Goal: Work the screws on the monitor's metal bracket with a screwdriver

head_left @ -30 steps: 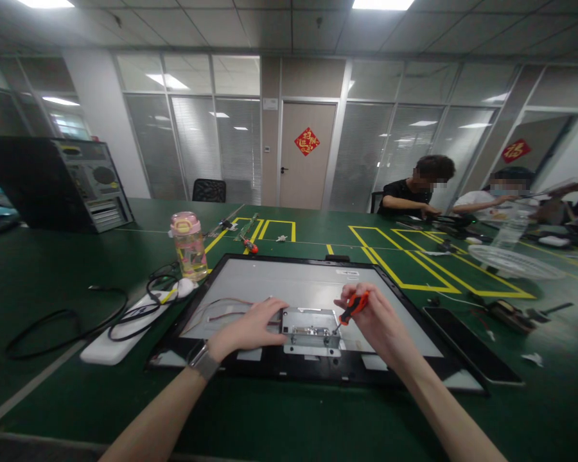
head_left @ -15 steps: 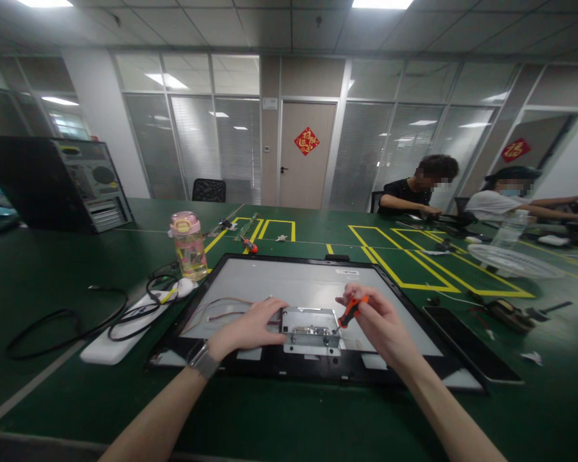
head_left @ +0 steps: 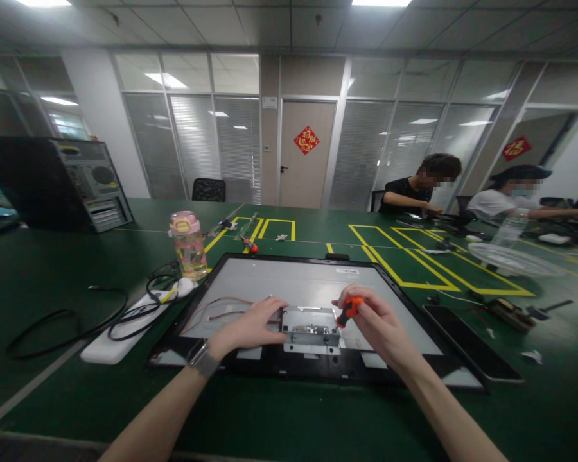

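Note:
A silvery metal bracket sits on the back of a flat display panel, near its front edge. My left hand steadies the bracket at its left side, thumb and fingers against the edge. My right hand is closed around an orange-and-black screwdriver, tilted with its lower end at the bracket's right side. The screwdriver's tip is too small to make out. Thin wires run across the panel to the left of the bracket.
Left of the panel are a white power strip, black cables and a pink-lidded bottle. A black phone-like slab lies to the right. Another screwdriver lies beyond the panel. Two co-workers sit at far right; a computer case stands at left.
My right hand has turned the screwdriver, and its handle now faces differently. My left hand and the bracket have stayed put. The co-workers at the right have shifted slightly.

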Available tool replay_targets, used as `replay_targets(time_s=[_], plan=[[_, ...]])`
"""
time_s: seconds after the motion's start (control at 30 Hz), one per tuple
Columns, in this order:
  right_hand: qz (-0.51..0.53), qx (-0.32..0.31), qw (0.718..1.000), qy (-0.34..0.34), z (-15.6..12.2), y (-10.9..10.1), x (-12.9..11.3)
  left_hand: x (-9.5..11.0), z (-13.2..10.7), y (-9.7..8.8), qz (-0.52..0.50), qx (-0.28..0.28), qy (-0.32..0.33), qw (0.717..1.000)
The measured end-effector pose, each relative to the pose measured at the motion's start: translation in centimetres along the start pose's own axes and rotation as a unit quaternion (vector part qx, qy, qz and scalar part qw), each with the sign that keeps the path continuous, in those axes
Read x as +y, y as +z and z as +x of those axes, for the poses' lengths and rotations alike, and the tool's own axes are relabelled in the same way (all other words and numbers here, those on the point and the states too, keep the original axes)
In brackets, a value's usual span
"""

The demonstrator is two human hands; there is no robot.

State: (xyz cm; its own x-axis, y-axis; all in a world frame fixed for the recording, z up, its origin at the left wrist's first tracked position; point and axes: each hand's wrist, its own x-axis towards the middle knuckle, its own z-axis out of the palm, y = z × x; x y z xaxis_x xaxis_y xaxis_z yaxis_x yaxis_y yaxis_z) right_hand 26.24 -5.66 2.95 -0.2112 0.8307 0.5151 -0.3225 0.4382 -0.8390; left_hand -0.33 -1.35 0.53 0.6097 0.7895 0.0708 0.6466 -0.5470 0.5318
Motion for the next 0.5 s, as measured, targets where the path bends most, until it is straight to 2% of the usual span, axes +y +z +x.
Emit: replay_targets(time_s=[0.1, 0.2, 0.37, 0.5], plan=[[0.025, 0.01, 0.999, 0.018, -0.09, 0.22, 0.07, 0.15, -0.04, -0.08, -0.001, -0.002, -0.002, 1.0], [0.017, 0.02, 1.0, 0.008, -0.06, 0.15, 0.14, 0.24, -0.03, -0.09, -0.002, -0.001, -0.002, 1.0], [-0.029, 0.014, 0.999, 0.006, -0.1, -0.28, 0.12, 0.35, -0.02, -0.16, -0.004, -0.003, 0.001, 1.0], [0.006, -0.003, 1.0, 0.027, -0.24, -0.04, 0.14, 0.47, -0.07, -0.2, -0.001, -0.001, 0.0, 1.0]])
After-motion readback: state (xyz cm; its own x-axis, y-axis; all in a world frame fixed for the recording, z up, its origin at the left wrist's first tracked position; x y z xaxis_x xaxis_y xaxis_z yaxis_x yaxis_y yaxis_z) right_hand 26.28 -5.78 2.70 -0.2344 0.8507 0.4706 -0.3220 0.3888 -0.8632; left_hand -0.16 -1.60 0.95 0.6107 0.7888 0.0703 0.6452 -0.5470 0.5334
